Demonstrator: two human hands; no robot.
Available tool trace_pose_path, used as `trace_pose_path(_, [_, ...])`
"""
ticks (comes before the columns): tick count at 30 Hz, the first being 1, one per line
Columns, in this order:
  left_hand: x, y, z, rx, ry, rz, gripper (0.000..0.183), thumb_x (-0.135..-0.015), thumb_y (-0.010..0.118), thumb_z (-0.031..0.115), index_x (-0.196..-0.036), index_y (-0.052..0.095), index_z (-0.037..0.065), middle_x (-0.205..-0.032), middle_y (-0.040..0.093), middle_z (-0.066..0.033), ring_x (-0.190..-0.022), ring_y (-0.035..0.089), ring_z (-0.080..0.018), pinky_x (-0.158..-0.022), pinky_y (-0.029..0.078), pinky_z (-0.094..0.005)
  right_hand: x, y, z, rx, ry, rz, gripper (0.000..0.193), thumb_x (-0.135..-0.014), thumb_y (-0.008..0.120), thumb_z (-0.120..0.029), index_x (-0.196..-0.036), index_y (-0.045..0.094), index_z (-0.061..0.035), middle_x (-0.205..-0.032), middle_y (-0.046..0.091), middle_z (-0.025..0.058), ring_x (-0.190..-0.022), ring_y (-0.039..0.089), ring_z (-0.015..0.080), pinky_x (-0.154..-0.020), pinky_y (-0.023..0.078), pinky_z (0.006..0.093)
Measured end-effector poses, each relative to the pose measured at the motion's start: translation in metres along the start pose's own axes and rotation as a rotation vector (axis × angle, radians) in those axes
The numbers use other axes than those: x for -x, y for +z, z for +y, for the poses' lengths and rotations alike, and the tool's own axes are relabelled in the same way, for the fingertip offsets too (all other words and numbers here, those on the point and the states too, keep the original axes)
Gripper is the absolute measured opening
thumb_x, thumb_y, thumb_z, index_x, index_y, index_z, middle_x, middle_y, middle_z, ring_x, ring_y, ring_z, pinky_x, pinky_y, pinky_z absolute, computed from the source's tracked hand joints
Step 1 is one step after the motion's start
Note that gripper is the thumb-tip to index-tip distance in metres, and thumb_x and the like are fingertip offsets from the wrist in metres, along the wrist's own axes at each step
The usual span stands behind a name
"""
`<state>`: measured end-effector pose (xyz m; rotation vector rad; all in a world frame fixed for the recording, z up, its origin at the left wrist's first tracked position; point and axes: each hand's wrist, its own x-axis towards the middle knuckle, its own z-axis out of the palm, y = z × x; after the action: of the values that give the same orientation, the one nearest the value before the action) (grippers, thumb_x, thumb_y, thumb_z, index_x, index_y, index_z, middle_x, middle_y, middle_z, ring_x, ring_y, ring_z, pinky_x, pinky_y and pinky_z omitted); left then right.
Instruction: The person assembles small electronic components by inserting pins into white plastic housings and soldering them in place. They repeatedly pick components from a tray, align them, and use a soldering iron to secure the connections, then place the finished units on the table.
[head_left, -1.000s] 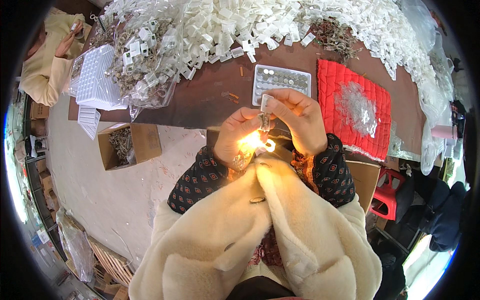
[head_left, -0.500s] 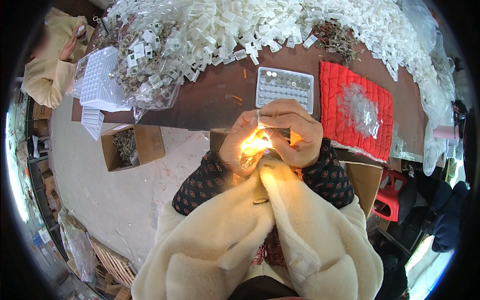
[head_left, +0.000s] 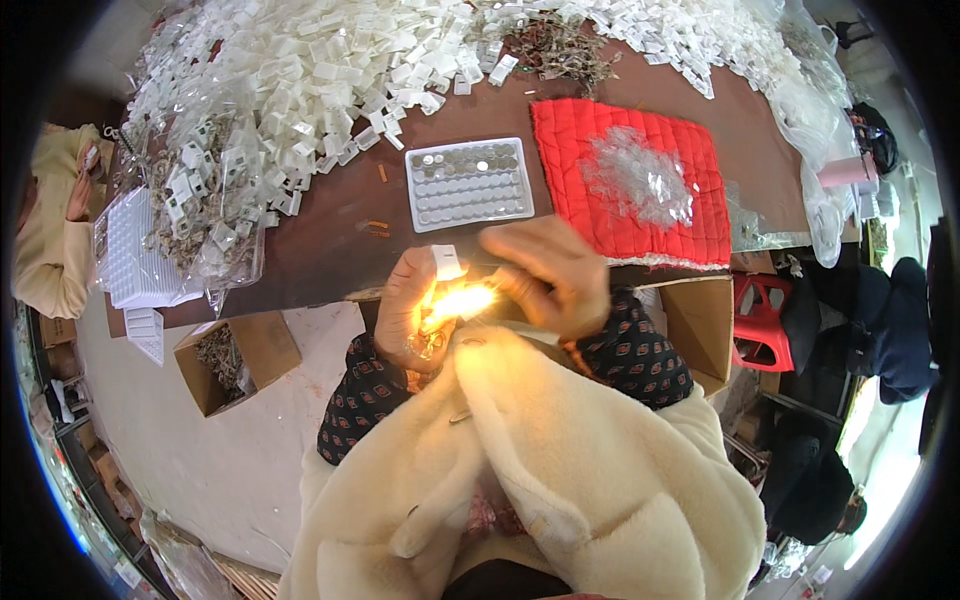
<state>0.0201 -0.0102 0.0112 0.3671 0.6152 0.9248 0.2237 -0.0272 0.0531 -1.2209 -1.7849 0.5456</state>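
Both hands, left hand (head_left: 412,305) and right hand (head_left: 550,272), pinch a glowing small part (head_left: 462,300).

Brown worktable (head_left: 320,240); pale floor (head_left: 200,450); red stool (head_left: 757,322)

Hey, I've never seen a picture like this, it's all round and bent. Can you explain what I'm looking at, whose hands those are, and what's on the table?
This is one view from a wide fisheye camera worn on a person's head, looking down, so straight edges curve. No machine here: the two bare hands are the wearer's own, raised close together over a cream fleece coat. The left hand pinches a small white piece; the right hand meets it at a bright, glowing spot too washed out to make out. On the brown table lie a white tray of small round parts, a red quilted pad with clear bits, and heaps of small white packets. A cardboard box sits on the floor.
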Motion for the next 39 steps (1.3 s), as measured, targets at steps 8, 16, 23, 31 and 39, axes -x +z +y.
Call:
trace_pose_path(8, [-0.005,-0.003,0.003,0.052,-0.029,-0.101,0.018,-0.099,0.061,0.027,-0.106,0.055,0.012,-0.092,0.054,-0.0056,-0.071,0.041,-0.0033,-0.043,0.034,-0.0117,0.035,-0.065,0.054,0.396,0.355,0.276,0.018,-0.082,0.070,0.003,-0.098,0.071,-0.0044,-0.090,0.067,0.0129,-0.079,0.067,0.0275,-0.069,0.053,0.0325])
trace_pose_path(16, [-0.005,0.003,0.003,0.020,-0.052,-0.036,0.015,-0.099,0.060,0.026,-0.105,0.054,0.013,-0.101,0.061,-0.0047,-0.078,0.050,-0.0061,-0.044,0.037,-0.0132,0.040,-0.069,0.065,0.428,0.365,0.204,0.013,-0.082,0.072,-0.002,-0.095,0.070,-0.0039,-0.090,0.066,0.0136,-0.081,0.066,0.0312,-0.071,0.053,0.0356])
trace_pose_path(23, [-0.006,0.005,0.003,0.042,-0.053,-0.034,0.013,-0.098,0.063,0.020,-0.105,0.057,0.012,-0.100,0.063,-0.0098,-0.074,0.052,-0.0071,-0.043,0.038,-0.0132,0.040,-0.070,0.066,0.466,0.358,0.180,0.015,-0.081,0.073,-0.002,-0.096,0.069,-0.0040,-0.089,0.066,0.0141,-0.081,0.066,0.0329,-0.071,0.053,0.0371])
trace_pose_path(31, [-0.004,0.006,0.009,0.133,-0.123,-0.140,0.013,-0.097,0.061,0.008,-0.109,0.060,0.004,-0.102,0.069,-0.0153,-0.087,0.067,-0.0165,-0.061,0.058,-0.0270,0.020,-0.050,0.027,0.018,0.496,0.218,0.011,-0.086,0.069,0.001,-0.096,0.067,0.0012,-0.090,0.067,0.0113,-0.081,0.066,0.0191,-0.075,0.052,0.0301])
trace_pose_path(39, [0.000,0.020,-0.004,0.008,0.089,-0.033,0.019,-0.093,0.069,0.011,-0.109,0.062,0.006,-0.094,0.068,-0.0056,-0.075,0.062,-0.0080,-0.058,0.047,-0.0193,-0.021,0.003,-0.028,-0.216,0.143,-0.019,0.014,-0.082,0.068,0.006,-0.094,0.065,0.0011,-0.097,0.068,0.0149,-0.093,0.068,0.0273,-0.081,0.054,0.0334])
